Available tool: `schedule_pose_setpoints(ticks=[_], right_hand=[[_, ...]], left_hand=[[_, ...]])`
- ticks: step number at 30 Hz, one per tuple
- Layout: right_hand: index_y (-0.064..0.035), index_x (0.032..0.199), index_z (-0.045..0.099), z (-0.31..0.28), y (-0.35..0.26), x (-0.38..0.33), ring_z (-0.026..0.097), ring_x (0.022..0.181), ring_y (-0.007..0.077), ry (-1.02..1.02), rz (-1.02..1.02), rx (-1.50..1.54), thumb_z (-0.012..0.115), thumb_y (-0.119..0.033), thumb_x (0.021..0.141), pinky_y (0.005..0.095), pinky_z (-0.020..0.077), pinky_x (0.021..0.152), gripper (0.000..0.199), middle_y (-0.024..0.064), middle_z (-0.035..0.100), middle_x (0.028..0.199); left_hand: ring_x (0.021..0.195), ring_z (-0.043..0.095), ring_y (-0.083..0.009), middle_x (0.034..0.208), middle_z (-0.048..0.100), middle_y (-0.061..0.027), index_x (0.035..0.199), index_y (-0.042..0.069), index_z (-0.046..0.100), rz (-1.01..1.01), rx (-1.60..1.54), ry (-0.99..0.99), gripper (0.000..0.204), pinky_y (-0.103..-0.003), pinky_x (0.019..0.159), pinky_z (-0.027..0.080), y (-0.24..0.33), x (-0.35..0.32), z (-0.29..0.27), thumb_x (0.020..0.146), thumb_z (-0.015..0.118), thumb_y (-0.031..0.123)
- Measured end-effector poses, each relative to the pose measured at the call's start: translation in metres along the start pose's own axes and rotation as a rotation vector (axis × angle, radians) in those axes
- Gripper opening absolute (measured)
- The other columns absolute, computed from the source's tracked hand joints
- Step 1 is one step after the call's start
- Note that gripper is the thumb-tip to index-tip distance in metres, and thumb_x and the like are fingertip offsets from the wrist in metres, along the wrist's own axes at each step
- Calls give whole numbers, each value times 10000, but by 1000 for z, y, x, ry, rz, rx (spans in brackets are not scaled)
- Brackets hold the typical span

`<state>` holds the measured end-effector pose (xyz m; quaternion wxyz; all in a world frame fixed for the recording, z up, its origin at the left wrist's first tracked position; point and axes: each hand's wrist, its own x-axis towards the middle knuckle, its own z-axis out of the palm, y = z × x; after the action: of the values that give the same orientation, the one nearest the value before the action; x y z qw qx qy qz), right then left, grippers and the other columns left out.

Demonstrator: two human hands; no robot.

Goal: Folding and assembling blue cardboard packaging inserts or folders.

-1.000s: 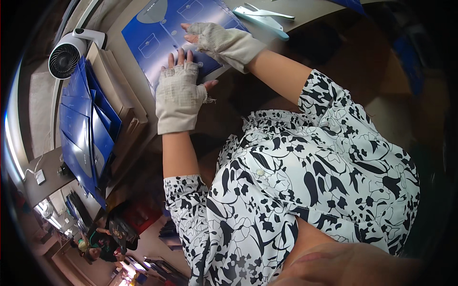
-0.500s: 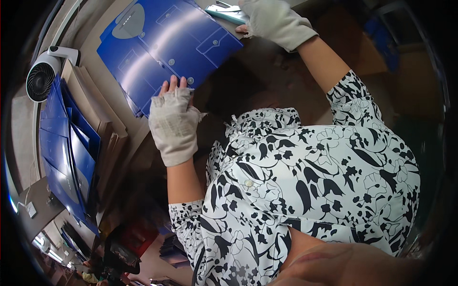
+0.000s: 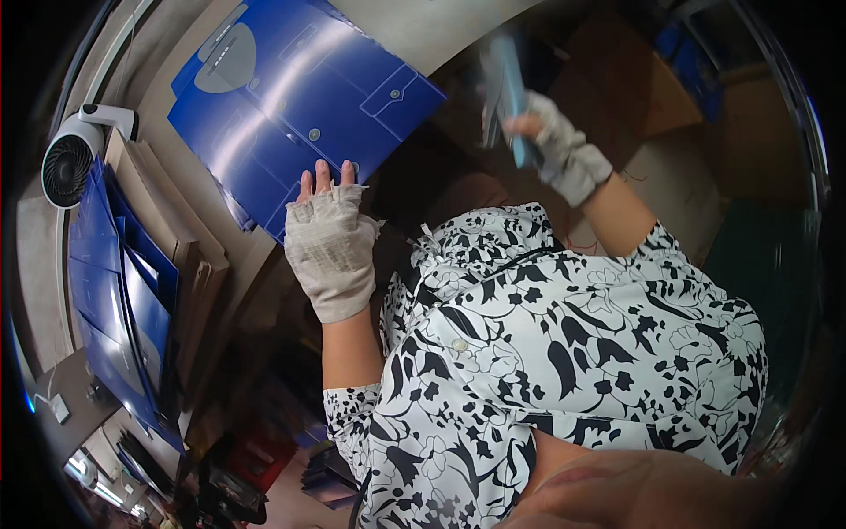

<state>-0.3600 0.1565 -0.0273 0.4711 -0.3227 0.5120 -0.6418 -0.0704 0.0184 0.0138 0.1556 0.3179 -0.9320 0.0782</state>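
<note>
A glossy blue printed cardboard folder (image 3: pixel 339 93) with a grey rounded patch lies at the upper left, with edges of more blue sheets under it. My left hand (image 3: pixel 330 251), in a worn off-white fingerless glove, rests its outstretched, slightly spread fingertips on the folder's near edge. Its thumb is hidden. To the right of the folder, in the air, my right hand (image 3: pixel 564 145) in a matching glove is closed around a light-blue and silver stapler (image 3: pixel 508 97), tipped nearly upright and blurred by motion.
At the left, a stack of blue folded card pieces (image 3: pixel 110 291) leans against brown cardboard sheets (image 3: pixel 163 212). A small white fan (image 3: pixel 70 163) stands behind them. A brown carton (image 3: pixel 634 79) sits at the upper right, beyond my right hand.
My right hand has lifted the stapler off the table's far side and brought it nearer and to the right. The folder has shifted slightly left; my left hand stays at its edge.
</note>
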Motion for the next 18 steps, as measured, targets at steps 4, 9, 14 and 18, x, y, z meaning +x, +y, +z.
schedule_pose_setpoints(ticks=[4, 9, 14, 18], right_hand=[[-4, 1276, 532, 17, 36, -27, 514, 903, 132, 26, 84, -233, 728, 30, 713, 260, 442, 781, 597, 32, 535, 976], [18, 1262, 521, 36, 23, -27, 548, 852, 163, -64, 120, -455, 728, 3, 748, 264, 512, 703, 554, 71, 536, 1019], [17, 1168, 534, 59, 1, -22, 490, 735, 116, 49, 279, -413, 678, -53, 829, 261, 446, 636, 375, 43, 516, 861], [55, 1262, 484, 58, 6, -13, 565, 636, 153, 79, 348, -461, 759, -157, 819, 292, 505, 549, 563, 114, 564, 829]], left_hand=[[1239, 549, -299, 1312, 601, -116, 1272, 206, 611, 20, -10, -3, 568, -439, 999, 447, 7, 2, -1, 715, 692, 137], [1234, 553, -296, 1305, 605, -118, 1253, 212, 631, 13, -68, 44, 590, -438, 1007, 438, 9, -1, 4, 678, 679, 88], [1233, 553, -293, 1316, 598, -106, 1259, 229, 627, 0, -45, 5, 573, -453, 1001, 440, 14, -2, -1, 699, 672, 117], [1237, 551, -285, 1325, 595, -93, 1266, 236, 622, -1, -43, -5, 580, -453, 999, 440, 14, -4, 2, 701, 662, 113]])
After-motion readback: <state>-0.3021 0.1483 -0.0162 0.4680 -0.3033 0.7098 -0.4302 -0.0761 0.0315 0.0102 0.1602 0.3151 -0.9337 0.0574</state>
